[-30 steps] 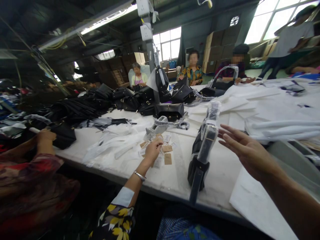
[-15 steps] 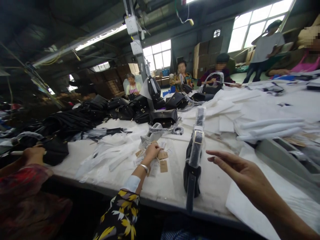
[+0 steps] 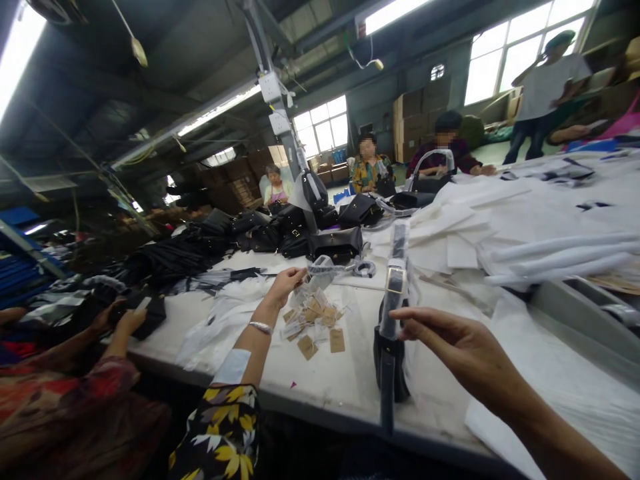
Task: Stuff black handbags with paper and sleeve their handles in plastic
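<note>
My left hand (image 3: pixel 284 288), at the end of a floral sleeve with a bracelet on the wrist, is closed in a pinch. Its fingertips are above a pile of brown paper tags (image 3: pixel 320 313), and what they pinch is too small to make out. A black handbag (image 3: pixel 393 373) stands near the table's front edge, its buckled handle (image 3: pixel 397 277) wrapped in clear plastic and a dark strap hanging over the edge. My right hand (image 3: pixel 445 337) has its fingers stretched out, the fingertips at the wrapped handle; I cannot tell if they touch it.
Black handbags (image 3: pixel 335 245) are heaped behind the tags. White sheets (image 3: pixel 480 213) and a grey tape dispenser (image 3: pixel 580 327) lie to the right. A co-worker's hands (image 3: pixel 127 327) handle a dark bag at left. Other people sit across the white table (image 3: pixel 350 393).
My left hand has lifted off the tags and moved up and left, uncovering the pile. My right hand has moved left to the bag's handle. The view has shifted slightly.
</note>
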Motion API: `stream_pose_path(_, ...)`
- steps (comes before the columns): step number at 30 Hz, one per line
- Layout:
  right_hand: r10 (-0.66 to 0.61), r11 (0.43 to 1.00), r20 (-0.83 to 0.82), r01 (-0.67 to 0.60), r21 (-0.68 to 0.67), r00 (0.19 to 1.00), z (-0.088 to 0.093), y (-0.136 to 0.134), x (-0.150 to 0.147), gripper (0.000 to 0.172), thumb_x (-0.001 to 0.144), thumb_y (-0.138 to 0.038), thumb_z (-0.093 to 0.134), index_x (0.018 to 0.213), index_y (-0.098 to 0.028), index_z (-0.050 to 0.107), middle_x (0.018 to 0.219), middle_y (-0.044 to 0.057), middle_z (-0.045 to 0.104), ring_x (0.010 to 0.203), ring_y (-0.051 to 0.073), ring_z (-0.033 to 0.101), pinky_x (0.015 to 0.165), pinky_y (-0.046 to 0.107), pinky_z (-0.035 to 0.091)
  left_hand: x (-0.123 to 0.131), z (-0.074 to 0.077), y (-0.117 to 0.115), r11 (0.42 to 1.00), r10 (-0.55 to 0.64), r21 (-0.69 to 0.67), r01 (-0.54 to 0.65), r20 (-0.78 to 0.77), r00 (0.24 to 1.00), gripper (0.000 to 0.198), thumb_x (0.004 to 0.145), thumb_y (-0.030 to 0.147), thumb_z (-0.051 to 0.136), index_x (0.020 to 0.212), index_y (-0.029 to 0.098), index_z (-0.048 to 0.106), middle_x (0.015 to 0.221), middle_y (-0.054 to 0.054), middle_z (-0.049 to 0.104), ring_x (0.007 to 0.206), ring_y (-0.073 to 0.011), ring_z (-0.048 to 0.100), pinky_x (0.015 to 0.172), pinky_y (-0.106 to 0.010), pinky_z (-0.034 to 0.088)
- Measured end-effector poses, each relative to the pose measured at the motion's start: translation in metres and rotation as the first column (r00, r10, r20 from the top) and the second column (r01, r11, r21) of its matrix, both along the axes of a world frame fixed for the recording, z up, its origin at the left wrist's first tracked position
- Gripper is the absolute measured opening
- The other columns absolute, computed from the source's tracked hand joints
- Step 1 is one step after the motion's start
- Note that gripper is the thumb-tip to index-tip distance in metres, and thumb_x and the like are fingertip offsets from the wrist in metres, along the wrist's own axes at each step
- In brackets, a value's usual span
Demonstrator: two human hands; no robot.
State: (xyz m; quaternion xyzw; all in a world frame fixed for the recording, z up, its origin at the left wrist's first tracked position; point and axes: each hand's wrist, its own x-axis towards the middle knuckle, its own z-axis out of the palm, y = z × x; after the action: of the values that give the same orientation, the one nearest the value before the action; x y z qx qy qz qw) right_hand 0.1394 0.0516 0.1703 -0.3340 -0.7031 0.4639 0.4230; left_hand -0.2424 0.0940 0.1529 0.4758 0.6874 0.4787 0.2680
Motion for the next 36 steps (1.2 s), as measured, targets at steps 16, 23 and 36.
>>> stream_pose_path(16, 0.113, 0.953, -0.182, -0.055, 0.298, 0.977, 0.029, 0.006, -0.074, 0.071, 0.080, -0.038, 0.077, 0.145, -0.028, 0.049, 0.146, 0.006, 0.052, 0.135, 0.027, 0.047, 0.116, 0.048, 0.035, 0.138, 0.125, -0.064, 0.887, -0.392, 0.291, 0.359, 0.062, 0.918, 0.039, 0.086, 0.054, 0.068, 0.082, 0.017, 0.055, 0.068, 0.004, 0.055, 0.053, -0.0065, 0.050, 0.052, -0.018, 0.046)
stream_pose_path(23, 0.226, 0.955, -0.353, -0.278, -0.102, 0.908, 0.018, -0.018, -0.041, 0.032, 0.088, -0.049, 0.066, 0.103, -0.022, 0.074, 0.072, 0.002, 0.070, 0.061, 0.016, 0.065, 0.060, 0.028, 0.056, 0.185, 0.121, -0.093, 0.806, -0.582, 0.322, 0.497, 0.275, 0.765, 0.030, 0.091, 0.043, 0.066, 0.084, 0.017, 0.055, 0.063, 0.006, 0.052, 0.043, -0.0010, 0.037, 0.040, -0.011, 0.025)
stream_pose_path(36, -0.162, 0.980, 0.101, 0.172, -0.102, 0.982, -0.029, 0.010, 0.030, 0.038, 0.082, -0.055, 0.068, 0.094, -0.021, 0.082, 0.076, 0.005, 0.076, 0.072, 0.022, 0.069, 0.068, 0.029, 0.054, 0.161, 0.000, -0.043, 0.875, -0.484, 0.095, 0.475, 0.125, 0.866, 0.032, 0.080, 0.043, 0.074, 0.096, 0.015, 0.073, 0.088, -0.007, 0.071, 0.079, -0.0178, 0.062, 0.066, -0.025, 0.046)
